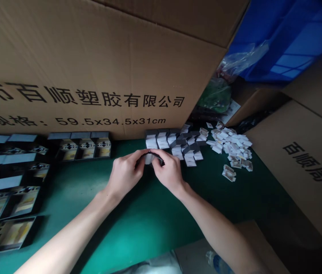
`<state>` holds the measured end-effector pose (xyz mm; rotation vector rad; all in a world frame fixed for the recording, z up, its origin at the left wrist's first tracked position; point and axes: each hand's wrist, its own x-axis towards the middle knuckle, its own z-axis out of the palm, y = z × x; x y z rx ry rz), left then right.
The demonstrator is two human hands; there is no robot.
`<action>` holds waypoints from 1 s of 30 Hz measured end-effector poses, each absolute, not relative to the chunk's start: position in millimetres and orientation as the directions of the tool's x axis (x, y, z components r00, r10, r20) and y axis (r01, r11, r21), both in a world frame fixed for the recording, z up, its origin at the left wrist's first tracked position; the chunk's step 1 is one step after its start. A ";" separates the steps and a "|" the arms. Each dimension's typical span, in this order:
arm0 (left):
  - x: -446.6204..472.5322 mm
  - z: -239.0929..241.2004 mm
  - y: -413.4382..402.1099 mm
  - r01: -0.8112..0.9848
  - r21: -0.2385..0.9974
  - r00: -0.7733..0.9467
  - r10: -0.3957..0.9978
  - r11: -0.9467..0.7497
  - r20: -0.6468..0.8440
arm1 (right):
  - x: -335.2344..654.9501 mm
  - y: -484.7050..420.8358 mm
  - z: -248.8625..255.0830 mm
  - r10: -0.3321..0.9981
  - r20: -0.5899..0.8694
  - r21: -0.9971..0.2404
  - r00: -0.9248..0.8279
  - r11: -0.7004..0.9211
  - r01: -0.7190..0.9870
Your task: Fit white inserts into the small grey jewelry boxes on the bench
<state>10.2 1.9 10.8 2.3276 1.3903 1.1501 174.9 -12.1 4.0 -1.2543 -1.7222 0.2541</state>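
My left hand (125, 173) and my right hand (169, 172) meet over the green table (138, 213), both with fingers pinched on one small grey and black box (149, 157) held between them. Just behind my hands stands a cluster of similar small grey boxes (175, 142). To the right of those lies a heap of small white and tan inserts (232, 146), with two loose ones (228, 172) nearer to me.
A large cardboard carton (92, 64) with printed lettering walls off the back. Rows of packed black boxes (9, 190) line the left side, and three more (83, 146) sit against the carton. Another carton (300, 163) stands right, blue crates (289, 38) behind it.
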 end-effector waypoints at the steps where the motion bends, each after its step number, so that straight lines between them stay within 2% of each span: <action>1: 10.3 10.0 2.2 0.660 0.519 0.261 0.813 -0.544 0.520 | 174.9 -11.7 2.9 0.817 0.576 -0.628 -0.020 0.457 0.630; 10: 11.4 6.1 2.6 0.630 0.488 0.274 0.761 -0.604 0.588 | 176.0 -9.4 -1.1 0.750 0.661 -0.552 -0.037 0.518 0.654; 19: 9.7 11.1 0.9 0.617 0.489 0.286 0.755 -0.617 0.590 | 175.7 -10.6 -0.6 0.773 0.634 -0.578 0.019 0.457 0.676; 30: 9.2 9.6 2.3 0.617 0.491 0.272 0.752 -0.615 0.600 | 176.5 -10.0 0.6 0.733 0.680 -0.539 -0.013 0.511 0.670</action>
